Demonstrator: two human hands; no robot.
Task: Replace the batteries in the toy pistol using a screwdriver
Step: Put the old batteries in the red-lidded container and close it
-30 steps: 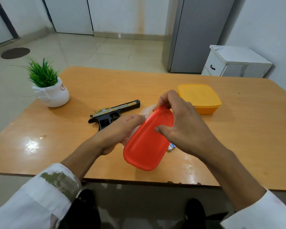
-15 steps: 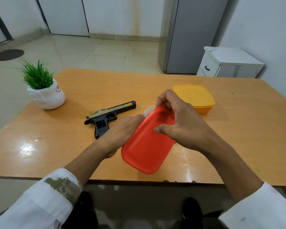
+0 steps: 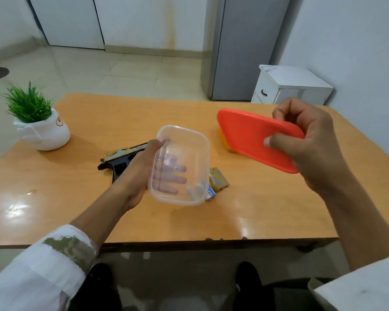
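Note:
My left hand [image 3: 142,173] grips a clear plastic box [image 3: 184,151] above the table, its open mouth tilted toward me. It looks empty. My right hand [image 3: 310,140] holds the box's red lid [image 3: 252,135] off to the right, above the table. The black and gold toy pistol [image 3: 119,158] lies on the table behind my left hand, partly hidden by it. A gold cover piece [image 3: 218,179] and a blue battery [image 3: 211,194] lie on the table just right of the clear box. No screwdriver is in view.
A white pot with a green plant [image 3: 41,129] stands at the table's left. A yellow box [image 3: 224,140] is mostly hidden behind the red lid. The wooden table [image 3: 267,212] ends near my lap. A white cabinet [image 3: 290,86] and a grey fridge [image 3: 247,48] stand beyond.
The red lid came off the clear box. My right hand carried the lid up and to the right, while my left hand kept the box, now open.

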